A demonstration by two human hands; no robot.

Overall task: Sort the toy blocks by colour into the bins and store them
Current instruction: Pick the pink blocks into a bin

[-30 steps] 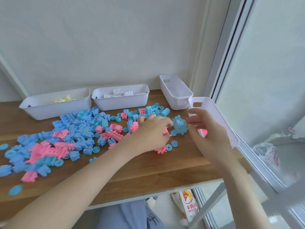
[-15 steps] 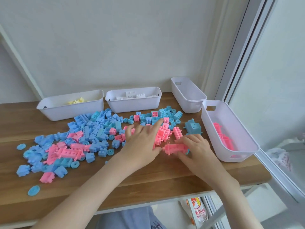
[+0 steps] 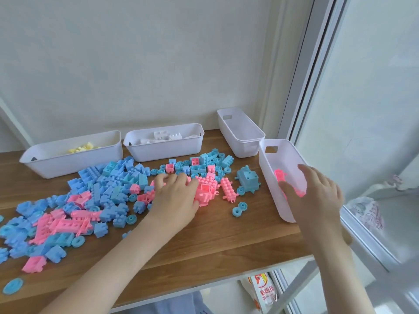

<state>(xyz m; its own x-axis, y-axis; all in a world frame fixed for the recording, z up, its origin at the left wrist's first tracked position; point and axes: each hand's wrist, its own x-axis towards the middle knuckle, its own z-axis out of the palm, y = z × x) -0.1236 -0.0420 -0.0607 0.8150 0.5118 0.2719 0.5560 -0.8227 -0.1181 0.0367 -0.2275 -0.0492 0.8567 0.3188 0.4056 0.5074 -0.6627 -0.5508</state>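
Note:
Blue blocks and pink blocks lie mixed over the left and middle of the wooden table. My left hand rests palm down on the heap, touching a pink block cluster. My right hand hovers over the near white bin at the right edge, fingers spread, with pink blocks lying in the bin under it. A yellow-block bin, a white-block bin and an empty bin line the back.
A blue wheeled block model and loose blue wheels sit between the heap and the pink bin. A window frame runs along the table's right side. A printed bag lies on the floor below the front edge.
My right hand took a long pink piece from the table in front of the heap and moved right over the pink bin. My left hand stayed on the heap.

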